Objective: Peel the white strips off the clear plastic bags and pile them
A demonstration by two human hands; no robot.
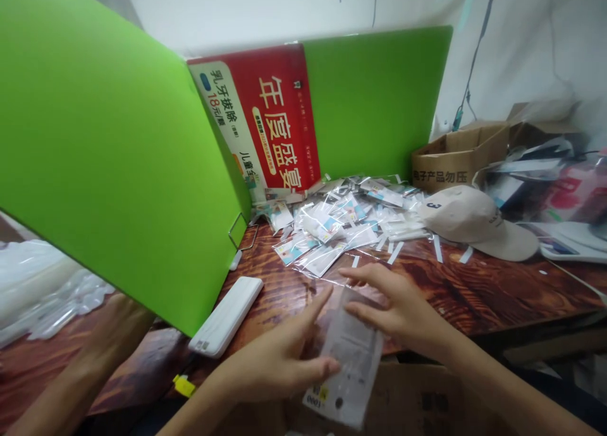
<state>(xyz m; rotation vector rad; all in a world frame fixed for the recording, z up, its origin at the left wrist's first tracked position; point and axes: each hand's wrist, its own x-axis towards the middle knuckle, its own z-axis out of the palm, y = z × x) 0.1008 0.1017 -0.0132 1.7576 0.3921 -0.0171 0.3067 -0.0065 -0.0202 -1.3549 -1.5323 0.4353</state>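
Nearest the camera, a clear plastic packet (349,366) with a yellow label at its lower corner hangs over the near edge of the wooden table (474,290), above a cardboard box (422,398). The left hand (279,357) pinches the packet's left edge with its thumb while the index finger points forward; the right hand (396,303) lies on the packet's upper end, fingers spread and flat, pressing rather than closing. At the far left another person's forearm (95,354) rests on the table. A white power bank (226,316) lies just beside the green divider (109,145). Farther back sits a heap of small clear packets (341,224), with a beige cap (469,218) to its right, then an open carton (455,155) and a red printed poster (270,120) leaning against the divider.
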